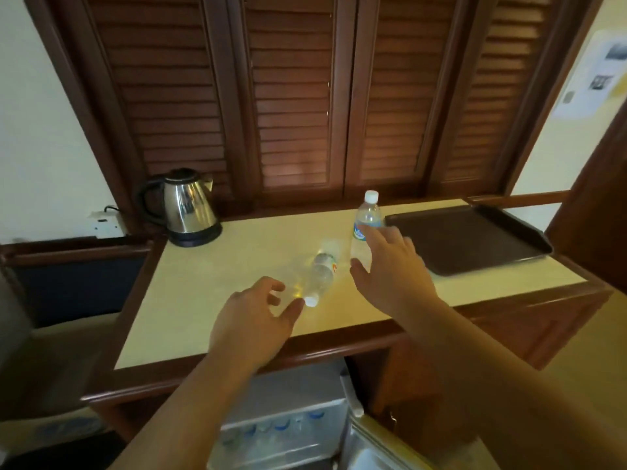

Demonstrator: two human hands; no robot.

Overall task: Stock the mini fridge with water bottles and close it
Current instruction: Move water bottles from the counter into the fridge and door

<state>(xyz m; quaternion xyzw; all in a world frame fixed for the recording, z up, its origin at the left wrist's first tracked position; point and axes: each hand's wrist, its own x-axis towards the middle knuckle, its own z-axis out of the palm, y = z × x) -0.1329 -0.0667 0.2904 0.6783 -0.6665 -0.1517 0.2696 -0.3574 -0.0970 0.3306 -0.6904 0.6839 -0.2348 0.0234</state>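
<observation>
— Dark louvred shutters back a cream-topped wooden counter (210, 300); what sits on it?

— Steel electric kettle (185, 206) at the back left corner, flat dark tray (475, 239) along the right edge.

— The hands?

— Left hand (252, 320), fingers loosely spread, nears the toppled clear plastic water bottle (317, 278) mid-counter; right hand (390, 266) opens beside the upright clear water bottle (366, 228). Neither grips yet.

— Next?

— Likely close on both, then lower them into the open white mini fridge (281, 425) below.
</observation>
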